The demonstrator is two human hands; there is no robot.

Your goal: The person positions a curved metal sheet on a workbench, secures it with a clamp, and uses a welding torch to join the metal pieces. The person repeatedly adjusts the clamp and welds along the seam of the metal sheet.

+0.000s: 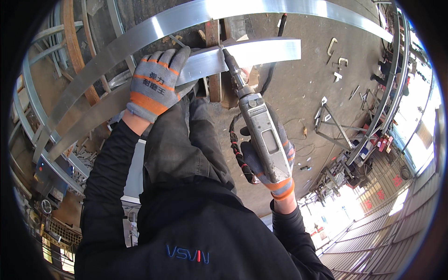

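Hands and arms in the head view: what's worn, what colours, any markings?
Both arms are in black long sleeves, part of a dark jacket with a small printed mark on the chest. The left hand wears a grey knit glove with orange bands across the fingers and back, an orange cuff edge, and dark printed characters on the back. The right hand wears a matching grey and orange glove, mostly hidden.

A small grey rectangular label plate [255, 103] sits on the power tool [263, 135], and red signs [397, 180] hang at four o'clock.

Dusty concrete floor [298, 93] with scattered metal brackets [337, 60], a welded steel frame [333, 126] and offcuts.
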